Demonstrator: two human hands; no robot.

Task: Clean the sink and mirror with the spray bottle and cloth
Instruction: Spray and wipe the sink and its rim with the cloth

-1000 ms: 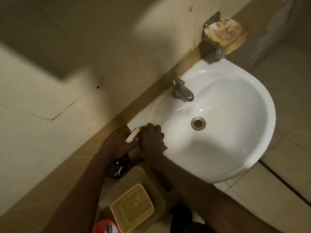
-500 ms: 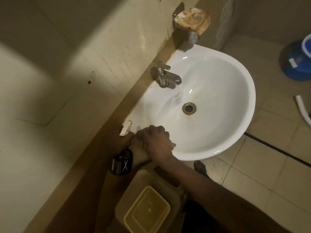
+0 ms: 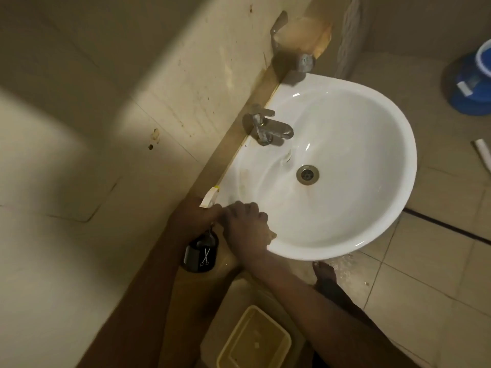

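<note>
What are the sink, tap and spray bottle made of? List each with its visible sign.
Sink: glazed white ceramic, going by its glossy highlights.
Tap: dull grey metal with soft reflections.
Spray bottle: dark body, probably plastic; the blur leaves it open.

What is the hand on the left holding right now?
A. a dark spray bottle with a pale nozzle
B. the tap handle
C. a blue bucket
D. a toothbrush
A: the left hand grips the neck of the dark spray bottle, its pale nozzle poking out above the fingers, beside the near-left rim of the sink; the tap stands untouched.
</note>
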